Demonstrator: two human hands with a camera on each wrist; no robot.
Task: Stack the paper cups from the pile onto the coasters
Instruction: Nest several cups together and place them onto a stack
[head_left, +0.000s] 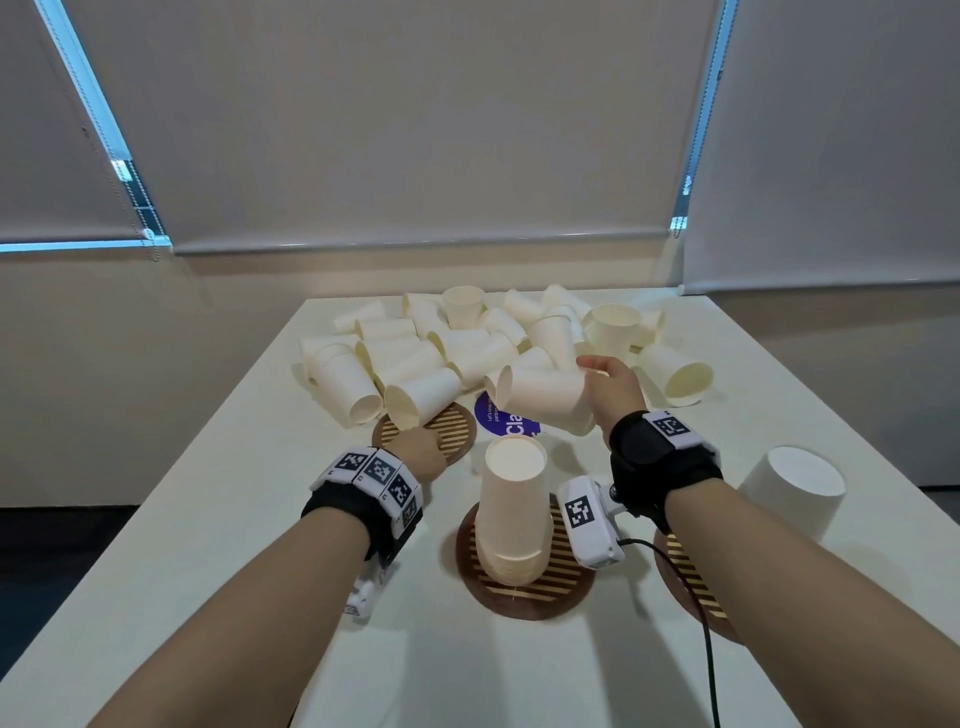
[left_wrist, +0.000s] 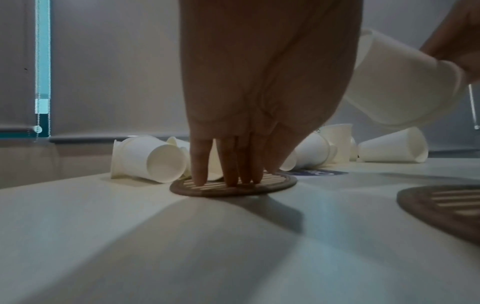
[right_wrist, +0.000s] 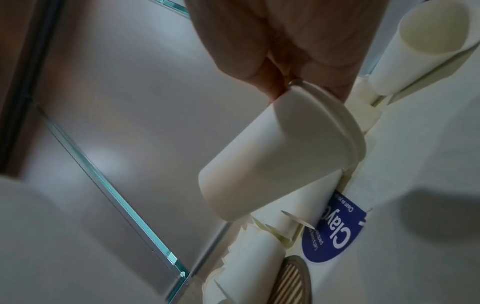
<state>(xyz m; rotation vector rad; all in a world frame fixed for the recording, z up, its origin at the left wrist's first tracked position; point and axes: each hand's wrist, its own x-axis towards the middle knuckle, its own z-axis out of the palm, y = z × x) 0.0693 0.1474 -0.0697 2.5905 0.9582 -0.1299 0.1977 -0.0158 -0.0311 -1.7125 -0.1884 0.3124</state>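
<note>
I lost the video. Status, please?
Left hand presses far coaster. Right hand holds cup above table. Pile overlaps far coaster.

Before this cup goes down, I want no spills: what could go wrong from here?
1. The right hand pinches the held cup only near its base, so it could slip or swing from that grip.
2. A lying cup from the pile overlaps the far coaster under the left hand, crowding the landing spot.
</note>
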